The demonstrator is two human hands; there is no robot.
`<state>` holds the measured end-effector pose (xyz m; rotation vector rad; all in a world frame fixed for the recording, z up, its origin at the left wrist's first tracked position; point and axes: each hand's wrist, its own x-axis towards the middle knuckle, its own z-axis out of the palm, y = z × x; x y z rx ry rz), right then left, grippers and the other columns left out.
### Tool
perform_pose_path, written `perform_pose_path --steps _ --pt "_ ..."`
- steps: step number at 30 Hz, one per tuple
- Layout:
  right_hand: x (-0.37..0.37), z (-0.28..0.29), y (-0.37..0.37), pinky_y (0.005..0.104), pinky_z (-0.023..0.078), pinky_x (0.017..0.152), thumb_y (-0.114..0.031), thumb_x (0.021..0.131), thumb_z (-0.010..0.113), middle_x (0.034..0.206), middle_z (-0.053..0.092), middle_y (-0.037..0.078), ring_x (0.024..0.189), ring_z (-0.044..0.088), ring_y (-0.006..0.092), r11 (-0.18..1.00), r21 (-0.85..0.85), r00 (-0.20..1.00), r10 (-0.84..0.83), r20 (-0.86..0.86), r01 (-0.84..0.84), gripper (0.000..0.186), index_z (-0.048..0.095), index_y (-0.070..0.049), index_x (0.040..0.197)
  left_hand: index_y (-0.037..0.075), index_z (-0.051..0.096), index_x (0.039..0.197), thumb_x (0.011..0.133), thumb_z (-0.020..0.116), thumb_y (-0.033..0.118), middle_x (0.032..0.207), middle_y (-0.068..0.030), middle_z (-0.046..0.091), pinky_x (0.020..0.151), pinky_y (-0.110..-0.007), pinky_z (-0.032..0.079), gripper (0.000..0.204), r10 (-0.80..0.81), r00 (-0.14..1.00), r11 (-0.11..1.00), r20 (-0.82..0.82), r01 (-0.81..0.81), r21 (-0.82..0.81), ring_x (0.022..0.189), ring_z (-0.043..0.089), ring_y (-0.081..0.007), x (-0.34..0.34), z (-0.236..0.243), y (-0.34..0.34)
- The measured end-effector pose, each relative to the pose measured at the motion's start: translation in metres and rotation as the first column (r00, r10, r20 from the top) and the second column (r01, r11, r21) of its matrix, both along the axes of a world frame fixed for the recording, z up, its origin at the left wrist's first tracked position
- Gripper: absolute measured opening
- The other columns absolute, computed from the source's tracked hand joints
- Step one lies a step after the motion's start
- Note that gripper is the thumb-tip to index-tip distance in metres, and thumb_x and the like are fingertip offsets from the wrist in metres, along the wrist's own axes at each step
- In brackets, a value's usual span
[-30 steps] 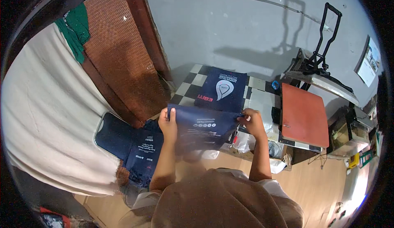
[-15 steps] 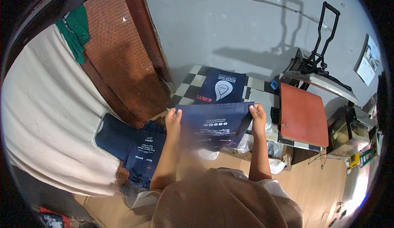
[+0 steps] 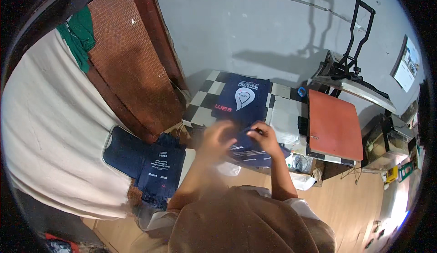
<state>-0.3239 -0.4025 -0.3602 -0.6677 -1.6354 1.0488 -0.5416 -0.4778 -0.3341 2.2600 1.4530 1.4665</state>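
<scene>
Over checkered table [image 3: 207, 103], both hands, left hand [image 3: 217, 137] and right hand [image 3: 264, 137], now bunch navy bag [image 3: 255, 150] together.

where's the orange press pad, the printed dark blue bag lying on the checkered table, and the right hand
orange press pad [image 3: 334, 126], head view, middle of its flat top
printed dark blue bag [image 3: 242, 99], head view, its white drop-shaped print
right hand [image 3: 264, 137], head view, back of the hand

Checkered bench [image 3: 210, 99] carries a dark blue printed bag [image 3: 243, 99] lying flat, white sheet [image 3: 284, 116] just beside it, and the heat press's orange pad [image 3: 334, 125] at its right end.
</scene>
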Motion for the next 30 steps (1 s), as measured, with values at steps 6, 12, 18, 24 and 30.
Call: perform_pose_path --steps 6,12,18,24,30 --pt "-0.022 -0.004 -0.01 0.032 0.046 0.068 -0.004 0.078 0.077 0.082 0.062 0.009 0.074 0.058 0.0191 0.986 0.065 0.985 0.15 0.085 -0.156 0.017 0.065 0.0 0.09 0.003 0.071 0.097 0.085 0.075 0.021 0.081 -0.0114 0.072 0.066 -0.03 0.052 0.022 -0.091 0.996 0.948 -0.008 0.084 -0.307 0.07 0.069 -0.0171 0.011 -0.01 0.0" --pt "0.007 -0.008 -0.001 0.0364 0.045 0.067 -0.01 0.081 0.076 0.081 0.058 0.018 0.07 0.054 0.0213 0.991 -0.034 0.909 0.134 0.396 -0.131 0.024 0.061 0.003 0.094 -0.004 0.071 0.094 0.089 0.072 0.015 0.083 -0.0103 0.074 0.067 -0.029 0.052 0.019 0.091 0.932 0.98 0.351 -0.021 -0.199 0.072 0.067 -0.0132 -0.003 -0.004 0.002" --pt "0.028 -0.005 0.003 0.0373 0.044 0.066 -0.007 0.083 0.071 0.074 0.055 0.019 0.068 0.052 0.0233 0.999 -0.039 0.89 0.007 0.456 0.011 0.018 0.059 0.003 0.093 -0.002 0.071 0.098 0.09 0.07 0.016 0.083 -0.0044 0.073 0.068 -0.026 0.051 0.019 0.189 0.861 0.978 0.472 -0.123 -0.166 0.073 0.063 -0.0084 -0.042 -0.009 0.002" --pt "0.046 -0.019 0.016 0.0414 0.05 0.069 -0.013 0.078 0.07 0.082 0.066 0.02 0.076 0.065 0.0368 0.996 -0.027 0.87 -0.06 0.489 0.083 0.017 0.067 0.0 0.089 -0.003 0.07 0.093 0.09 0.07 0.014 0.08 -0.0028 0.071 0.067 -0.025 0.049 0.017 0.277 0.827 0.961 0.489 -0.23 -0.155 0.073 0.061 -0.0071 -0.07 -0.011 -0.004" --pt "0.06 -0.017 0.017 0.0413 0.051 0.071 -0.008 0.078 0.067 0.086 0.068 0.019 0.078 0.066 0.0353 0.989 0.096 0.866 -0.146 0.478 0.114 0.013 0.069 -0.001 0.089 -0.003 0.069 0.092 0.09 0.071 0.015 0.079 -0.0035 0.07 0.07 -0.026 0.049 0.019 0.347 0.789 0.935 0.507 -0.33 -0.126 0.073 0.06 -0.0078 -0.086 -0.014 -0.01"
